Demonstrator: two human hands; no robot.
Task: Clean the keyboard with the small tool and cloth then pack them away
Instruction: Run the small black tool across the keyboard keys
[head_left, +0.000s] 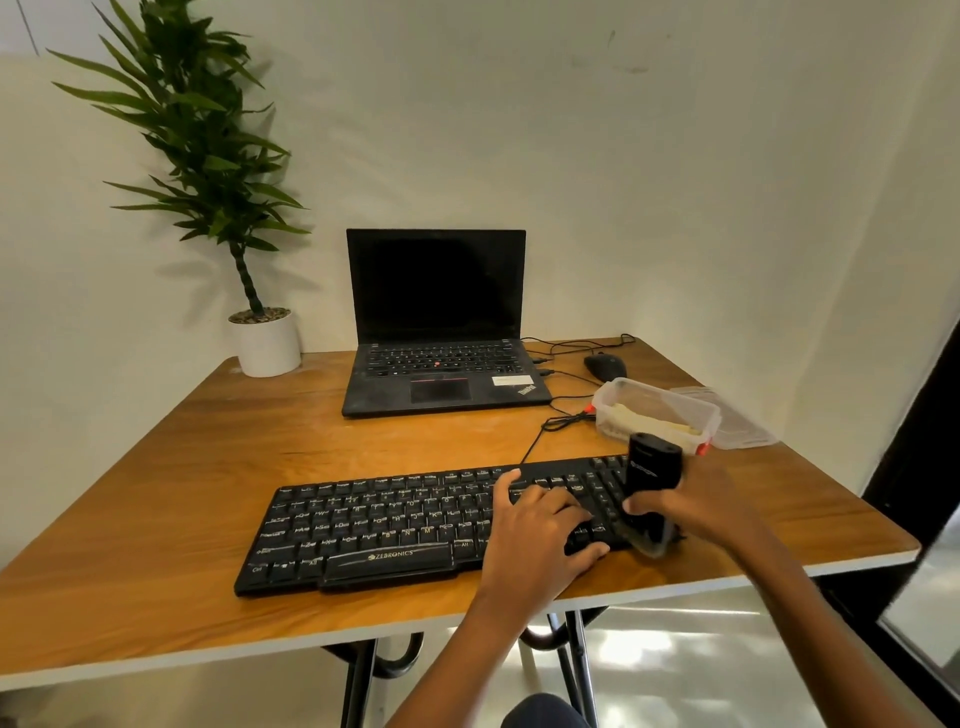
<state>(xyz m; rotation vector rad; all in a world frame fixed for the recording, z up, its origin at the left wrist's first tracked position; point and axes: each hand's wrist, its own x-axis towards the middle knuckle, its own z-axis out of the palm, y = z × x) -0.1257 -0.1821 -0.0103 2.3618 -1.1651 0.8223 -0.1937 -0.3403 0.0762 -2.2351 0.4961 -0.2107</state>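
Broadly, the wooden tabletop (208, 493) is smooth and hard, so the long black plastic keyboard (374, 525) could slide on it and is best kept pressed down during cleaning. Behind the keyboard's right end a clear plastic box (613, 402) stands open, what seems to be a pale yellow cloth (639, 418) is seen inside, and the lid (737, 421) lies just beside it. The small tool (652, 483), a dark rounded cylinder, is held upright over the rightmost keys; its lower end is blurred. It is gripped by the right hand (701, 506), with the fingers wrapped around the body. The left hand (535, 530) lies flat on the keys with spread fingers, and nothing is held in it. The tool should be drawn slowly along the narrow gaps between key rows.
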